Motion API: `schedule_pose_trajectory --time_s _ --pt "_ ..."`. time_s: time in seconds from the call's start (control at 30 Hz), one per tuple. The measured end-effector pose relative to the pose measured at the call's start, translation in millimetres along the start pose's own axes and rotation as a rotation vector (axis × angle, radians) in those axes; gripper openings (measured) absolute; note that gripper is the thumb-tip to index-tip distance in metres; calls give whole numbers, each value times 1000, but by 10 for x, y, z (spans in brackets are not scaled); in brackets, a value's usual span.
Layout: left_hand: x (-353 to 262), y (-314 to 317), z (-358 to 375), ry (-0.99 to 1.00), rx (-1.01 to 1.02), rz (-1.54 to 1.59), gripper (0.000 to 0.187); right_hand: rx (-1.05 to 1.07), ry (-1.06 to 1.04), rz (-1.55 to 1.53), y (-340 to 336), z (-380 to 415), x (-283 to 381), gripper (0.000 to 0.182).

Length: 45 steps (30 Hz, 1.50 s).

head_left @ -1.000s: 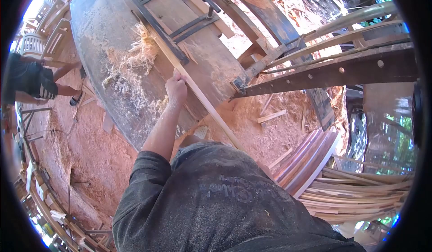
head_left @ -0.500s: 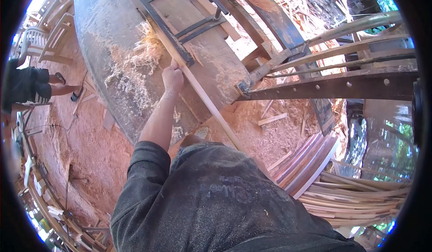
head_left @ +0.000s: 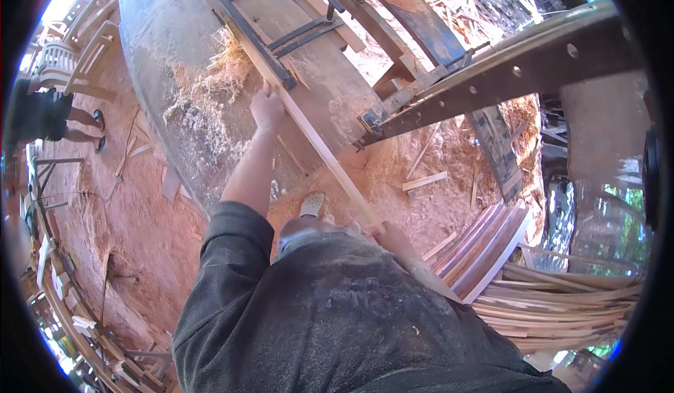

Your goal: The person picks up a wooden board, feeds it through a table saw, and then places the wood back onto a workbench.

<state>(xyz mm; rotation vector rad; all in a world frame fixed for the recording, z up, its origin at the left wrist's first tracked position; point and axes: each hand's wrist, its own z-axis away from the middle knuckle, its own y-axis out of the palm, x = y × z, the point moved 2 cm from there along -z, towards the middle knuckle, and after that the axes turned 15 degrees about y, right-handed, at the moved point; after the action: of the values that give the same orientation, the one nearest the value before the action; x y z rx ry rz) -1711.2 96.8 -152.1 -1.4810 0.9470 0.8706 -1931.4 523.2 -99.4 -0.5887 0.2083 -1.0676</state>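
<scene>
A long, narrow wooden strip (head_left: 319, 142) slants across the worktable (head_left: 151, 38), its far part lying along a dark metal guide bar (head_left: 246, 29). My left hand (head_left: 267, 105) is closed on the strip near the bar's close end. Past the table edge, in front of my body, my right hand (head_left: 392, 238) grips the strip's near end; some of its fingers are hidden. Curly wood shavings (head_left: 230, 62) are heaped left of the strip, beside the bar, and fine sawdust spreads over the tabletop around them.
A heavy beam with holes (head_left: 516, 70) juts out at right. Several long boards and strips (head_left: 554, 309) are stacked at lower right. An offcut (head_left: 425, 180) lies on the sawdust-covered ground. At left are wooden chairs (head_left: 60, 60) and another person (head_left: 49, 116).
My right hand has come into view on the strip's near end. My left hand has shifted slightly forward. The view has tilted a little, and the other person's legs have moved.
</scene>
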Motion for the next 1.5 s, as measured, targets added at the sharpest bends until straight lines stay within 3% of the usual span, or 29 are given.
schedule_pose_trajectory --time_s 0.13,0.23,0.37,0.43,0.6,0.83,1.07,1.5 --pt "-376 144 947 58 -38 -158 36 8 -32 14 -88 100 53 61" --pt "-470 177 1052 -31 -54 27 34 59 -133 25 -97 51 -126 62" --pt "-533 114 988 -46 10 -131 35 130 -353 -209 9 -25 -581 59" --pt "-578 116 1011 19 -20 -229 34 65 -354 -141 5 107 -769 59" --pt "-519 131 953 -72 11 -145 32 -16 -266 -134 190 -5 -949 61" --pt "-448 102 755 -22 -81 -121 28 8 -241 -135 162 -112 -677 65" --pt "-396 -7 429 -61 -35 -126 31 48 -213 -86 162 -282 -368 71" --pt "-219 -92 -261 -51 -97 -117 33 -32 -280 -101 -33 -248 423 58"
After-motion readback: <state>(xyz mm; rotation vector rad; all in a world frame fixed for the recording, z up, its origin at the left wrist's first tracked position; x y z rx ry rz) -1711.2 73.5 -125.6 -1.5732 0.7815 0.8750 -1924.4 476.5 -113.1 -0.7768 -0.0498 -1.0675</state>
